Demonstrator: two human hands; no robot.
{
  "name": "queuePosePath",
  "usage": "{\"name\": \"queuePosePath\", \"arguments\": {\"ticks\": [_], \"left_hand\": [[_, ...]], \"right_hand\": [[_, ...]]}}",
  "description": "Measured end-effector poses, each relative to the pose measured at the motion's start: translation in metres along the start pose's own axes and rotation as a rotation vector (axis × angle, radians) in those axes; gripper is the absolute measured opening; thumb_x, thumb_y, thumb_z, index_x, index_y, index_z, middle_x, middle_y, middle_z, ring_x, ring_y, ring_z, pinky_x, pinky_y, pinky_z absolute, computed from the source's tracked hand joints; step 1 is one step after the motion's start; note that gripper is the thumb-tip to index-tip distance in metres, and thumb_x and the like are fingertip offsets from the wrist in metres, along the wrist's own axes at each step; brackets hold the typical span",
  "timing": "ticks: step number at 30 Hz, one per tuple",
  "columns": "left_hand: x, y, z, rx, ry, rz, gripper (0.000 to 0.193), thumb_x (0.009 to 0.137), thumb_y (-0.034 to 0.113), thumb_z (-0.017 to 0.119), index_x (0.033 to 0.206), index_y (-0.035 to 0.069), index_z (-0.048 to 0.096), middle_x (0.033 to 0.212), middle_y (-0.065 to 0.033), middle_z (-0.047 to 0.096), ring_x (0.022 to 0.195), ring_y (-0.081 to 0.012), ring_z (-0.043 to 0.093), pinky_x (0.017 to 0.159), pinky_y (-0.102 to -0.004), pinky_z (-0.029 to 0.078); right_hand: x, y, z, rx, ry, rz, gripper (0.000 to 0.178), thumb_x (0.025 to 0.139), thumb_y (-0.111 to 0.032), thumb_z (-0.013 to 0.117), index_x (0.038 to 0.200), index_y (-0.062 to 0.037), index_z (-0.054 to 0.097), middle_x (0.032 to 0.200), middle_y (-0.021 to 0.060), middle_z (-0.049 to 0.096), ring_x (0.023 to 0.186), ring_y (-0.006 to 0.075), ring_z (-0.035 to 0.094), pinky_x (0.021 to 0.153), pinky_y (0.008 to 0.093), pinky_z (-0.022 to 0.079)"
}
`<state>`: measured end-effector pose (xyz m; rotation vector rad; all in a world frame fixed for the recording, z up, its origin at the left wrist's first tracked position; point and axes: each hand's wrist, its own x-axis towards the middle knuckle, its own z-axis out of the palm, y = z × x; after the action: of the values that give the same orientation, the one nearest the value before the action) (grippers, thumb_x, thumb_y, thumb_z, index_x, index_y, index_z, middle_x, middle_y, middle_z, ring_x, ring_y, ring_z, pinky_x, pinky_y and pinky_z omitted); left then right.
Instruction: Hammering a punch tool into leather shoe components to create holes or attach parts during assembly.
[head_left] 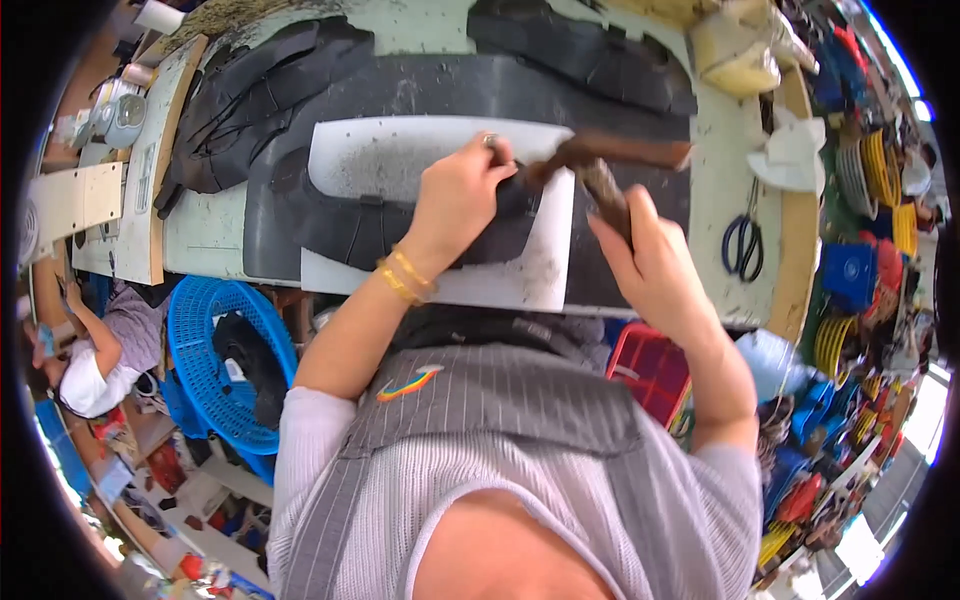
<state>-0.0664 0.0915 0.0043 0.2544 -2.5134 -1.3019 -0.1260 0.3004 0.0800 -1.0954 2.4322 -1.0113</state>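
Note:
My right hand point(650, 255) is wrapped round the wooden handle of a hammer point(632, 152). Its rusty brown head is over the right part of a white board point(360, 150), close to my left fingertips. My left hand point(455, 205), with a yellow band at the wrist, is closed in a pinch above a curved black sheet piece point(340, 228). Something small and dark shows at those fingertips, partly hidden by the hammer, and I cannot make out what it is. The black piece lies flat on the board, which is strewn with dark crumbs.
A dark mat point(430, 85) lies beneath the board. Stacked black pieces point(270, 90) lie at far left, more black pieces point(590, 60) at far right. Scissors point(742, 248) rest at the right. A blue basket point(182, 335) and red basket point(650, 362) stand below; another person point(105, 375) is at left.

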Motion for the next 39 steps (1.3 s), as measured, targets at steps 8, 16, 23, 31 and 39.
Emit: {"name": "queuePosePath", "arguments": {"ticks": [8, 16, 23, 31, 39], "left_hand": [[0.0, -0.002, 0.001, -0.617, -0.091, -0.24, 0.003, 0.087, 0.0, 0.057, 0.089, 0.0, 0.057, 0.086, -0.005, 0.066, 0.081, -0.0103, 0.062, 0.073, -0.024, 0.051], [0.007, 0.011, 0.01, -0.131, -0.05, -0.109, 0.005, 0.086, 0.003, 0.058, 0.091, 0.002, 0.058, 0.082, -0.0065, 0.067, 0.079, -0.0114, 0.064, 0.072, -0.0251, 0.049], [0.004, 0.004, 0.014, -0.061, 0.03, -0.065, 0.013, 0.087, 0.011, 0.057, 0.095, 0.004, 0.05, 0.08, -0.0119, 0.06, 0.074, -0.0273, 0.065, 0.063, -0.0317, 0.051], [-0.049, -0.022, -0.116, 0.323, 0.177, 0.131, 0.009, 0.088, 0.006, 0.055, 0.092, 0.003, 0.048, 0.08, -0.0146, 0.052, 0.065, -0.0283, 0.055, 0.064, -0.0332, 0.046], [-0.068, -0.052, -0.107, 0.452, 0.184, 0.334, 0.014, 0.084, 0.001, 0.056, 0.094, 0.004, 0.046, 0.09, -0.0134, 0.053, 0.079, -0.0324, 0.053, 0.072, -0.0365, 0.045]], "right_hand": [[-0.029, 0.015, -0.005, 0.101, -0.011, 0.278, 0.028, 0.09, -0.015, 0.057, 0.081, 0.0001, 0.036, 0.061, 0.0188, 0.05, 0.05, 0.0278, 0.044, 0.049, 0.0349, 0.039], [0.014, -0.042, -0.069, -0.011, 0.424, 0.068, 0.023, 0.088, -0.014, 0.062, 0.085, -0.0012, 0.043, 0.061, 0.0157, 0.054, 0.048, 0.0273, 0.051, 0.048, 0.0343, 0.042], [-0.013, 0.008, -0.021, 0.056, -0.002, 0.164, 0.024, 0.089, -0.014, 0.057, 0.086, 0.0001, 0.038, 0.063, 0.0235, 0.052, 0.06, 0.0442, 0.053, 0.05, 0.0414, 0.04], [-0.057, 0.04, -0.01, 0.38, 0.227, 0.38, 0.022, 0.089, -0.016, 0.058, 0.079, -0.0049, 0.041, 0.057, -0.0007, 0.045, 0.043, 0.0058, 0.041, 0.037, 0.023, 0.031], [-0.047, 0.032, 0.007, 0.701, 0.202, 0.454, 0.023, 0.09, -0.017, 0.057, 0.079, -0.0028, 0.042, 0.056, 0.0019, 0.047, 0.045, 0.0071, 0.042, 0.04, 0.0261, 0.035]]}}
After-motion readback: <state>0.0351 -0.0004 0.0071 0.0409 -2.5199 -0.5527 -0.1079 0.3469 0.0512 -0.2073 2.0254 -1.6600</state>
